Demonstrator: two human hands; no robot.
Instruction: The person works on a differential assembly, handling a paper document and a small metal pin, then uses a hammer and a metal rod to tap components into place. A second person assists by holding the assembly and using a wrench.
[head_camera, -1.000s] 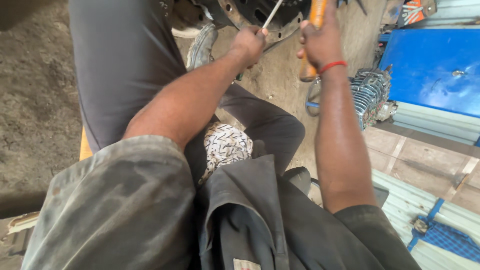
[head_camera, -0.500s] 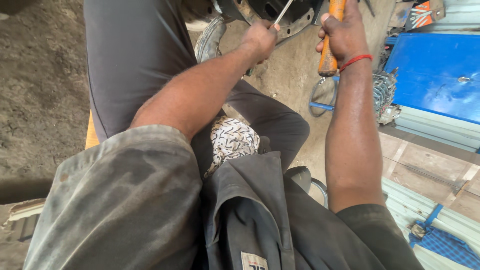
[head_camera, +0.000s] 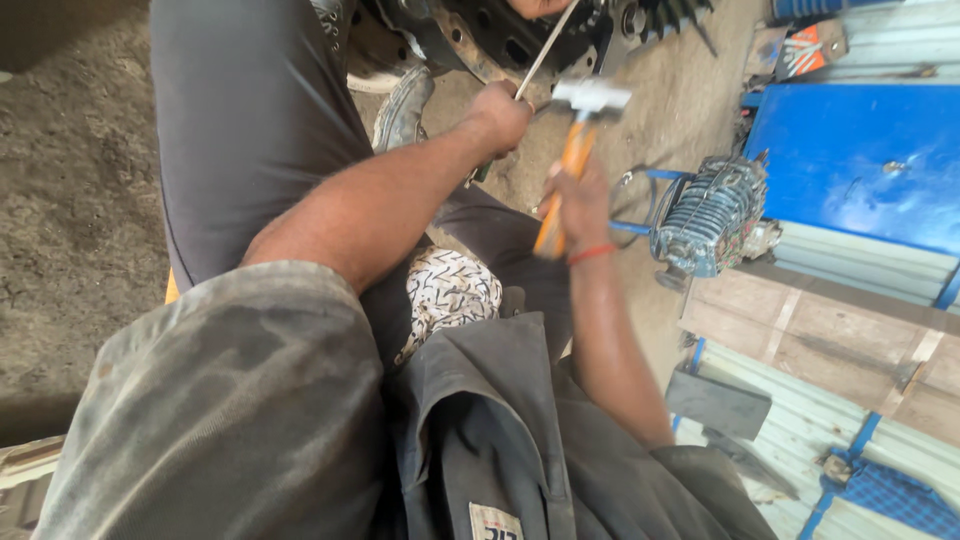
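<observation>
A thin metal rod (head_camera: 545, 52) is gripped in the closed left hand (head_camera: 503, 112) against the dark wheel hub (head_camera: 480, 40); the hammer (head_camera: 572, 150) is clenched in the right hand (head_camera: 580, 195) — a glancing blow could well strike those knuckles.

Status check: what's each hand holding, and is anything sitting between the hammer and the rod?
Left hand gripping thin metal rod, tip at the dark wheel part. Right hand holding orange-handled hammer, head beside rod. Nothing between them.
</observation>
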